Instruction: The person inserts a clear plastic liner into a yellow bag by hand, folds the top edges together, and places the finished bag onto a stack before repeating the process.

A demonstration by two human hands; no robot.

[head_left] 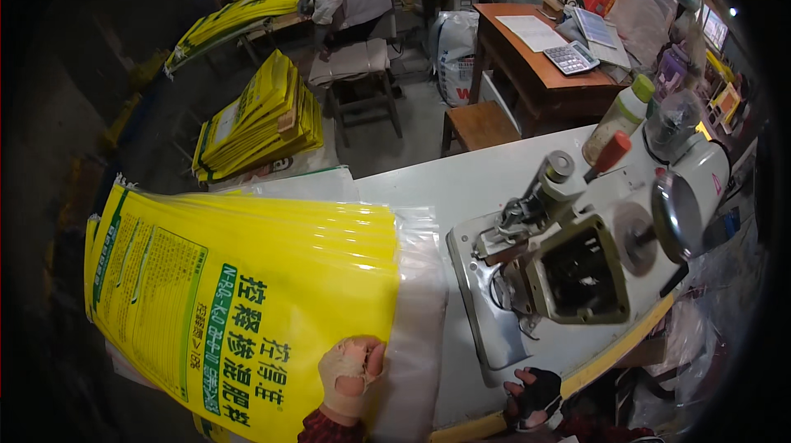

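several yellow printed sacks (pixel 247 295) lay fanned in a stack on the grey work table (pixel 461 187), their clear liner edges (pixel 416 311) jutting out toward the sewing machine (pixel 568 262), which served as the fixed mark here. the stack sat just to the left of the machine's plate, near it but not touching. the left hand (pixel 350 373), wrapped in pale tape, rested flat on the lower right corner of the top sack, fingers pressed together and bearing down on the print just beside the liner edge, so the sacks lay under and mostly beyond and leftward of that hand. the right hand (pixel 534 398), in a dark fingerless glove, sat at the table's near edge just below the machine, fingers curled loosely on the rim and holding nothing that could be seen. by the look of it, the step in hand was steadying the stack and picking off the top sack; the next move would likely call for sliding one sack rightward, mouth edge first, squarely toward the machine without dragging its neighbours along. beyond the machine stood a plastic bottle (pixel 618 117); far behind it, more yellow sacks (pixel 264 117) were piled near a stool (pixel 358 72), where another person stood.
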